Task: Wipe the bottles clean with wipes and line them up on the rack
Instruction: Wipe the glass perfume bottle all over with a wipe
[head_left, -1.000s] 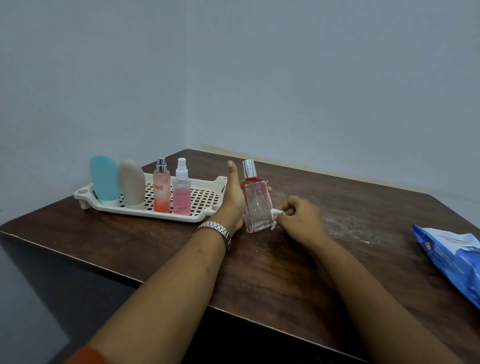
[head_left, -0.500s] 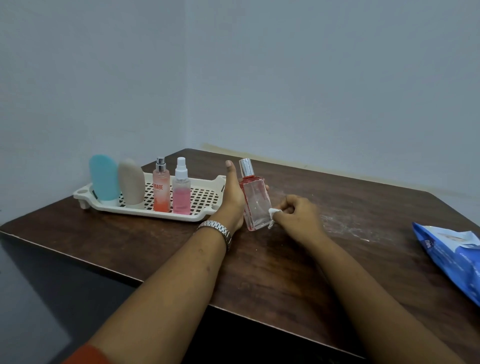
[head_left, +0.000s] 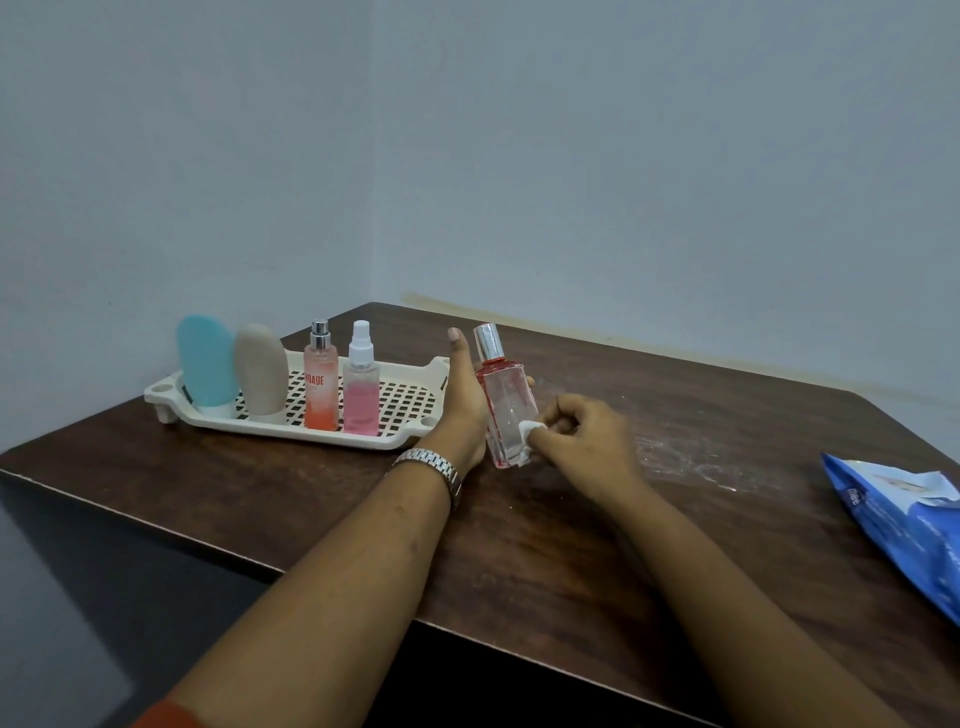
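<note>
Nearest, at the right edge of the dark wooden table (head_left: 519, 551), lies the blue wipes pack (head_left: 904, 525). Its white lettering is too small and blurred to read with any confidence.

Further in, the left hand (head_left: 462, 410), a metal watch (head_left: 431, 465) on its wrist, grips the square red-tinted bottle (head_left: 506, 405). The thumb stands up along the bottle's left side and fingertips show round the far right edge. The bottle stands on the table just right of the rack, leaning a little, with its silver cap on. The right hand (head_left: 587, 441) pinches a small wadded wipe (head_left: 529, 434) against the bottle's lower right corner.

Over the last second little changes. The wipe stays low on that same edge while the bottle and both hands drift slightly left, toward the rack. I judge that the wiping of this bottle is in its last strokes, and placing it comes next.

Whitish smears (head_left: 685, 457) mark the wood beyond the right hand.

Farther back, the cream rack (head_left: 415, 434) holds four bottles in a row — blue bottle (head_left: 207, 361), beige bottle (head_left: 261, 371), orange spray bottle (head_left: 320, 389) and pink spray bottle (head_left: 361, 400). Bare grid to the right of them leaves room for a fifth. Only the orange one bears legible print, red capitals that look like "ENGAGE", the first letters uncertain.
</note>
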